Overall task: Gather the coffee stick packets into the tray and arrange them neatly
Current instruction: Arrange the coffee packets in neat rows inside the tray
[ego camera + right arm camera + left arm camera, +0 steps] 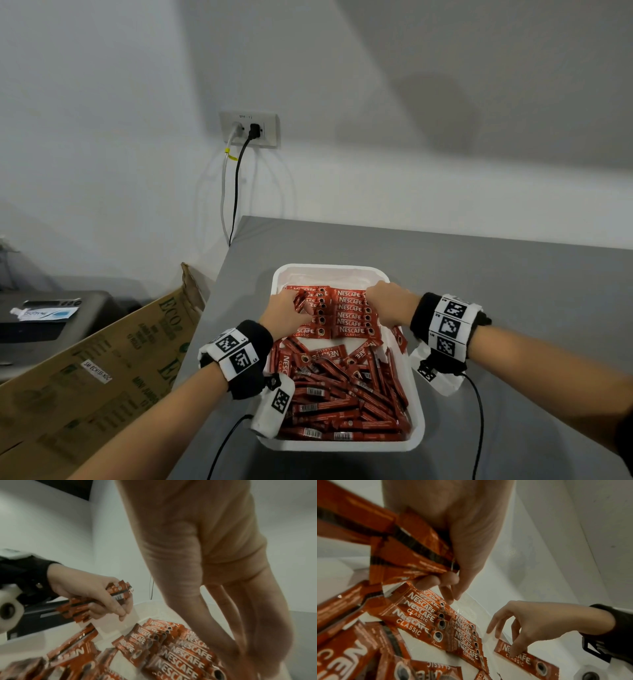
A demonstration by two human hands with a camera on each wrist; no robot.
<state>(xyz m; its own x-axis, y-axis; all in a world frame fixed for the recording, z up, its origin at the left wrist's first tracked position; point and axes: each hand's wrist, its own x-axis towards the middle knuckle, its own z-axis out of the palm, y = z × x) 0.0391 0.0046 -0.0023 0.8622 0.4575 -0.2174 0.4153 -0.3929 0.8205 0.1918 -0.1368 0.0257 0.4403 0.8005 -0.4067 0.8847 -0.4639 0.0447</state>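
Note:
A white tray (pixel 330 270) stands on the grey table (pixel 513 291). Red Nescafe stick packets lie in two neat columns (pixel 352 313) across its far half. A loose heap of packets (pixel 346 394) fills the near half. My left hand (pixel 298 305) hovers over the left column and grips a bundle of packets (pixel 412 550), whose end shows beside my fingers (pixel 118 592). My right hand (pixel 383 303) reaches down at the right column's outer end. Its straight fingers (pixel 516 647) press on a single packet (pixel 539 665) lying flat on the tray floor.
An open cardboard box (pixel 102 370) leans against the table's left edge. Beyond it is a dark appliance (pixel 44 318). Two cables hang from a wall socket (pixel 250 128) behind the table. Black wrist cables (pixel 479 428) trail toward me on both sides of the tray.

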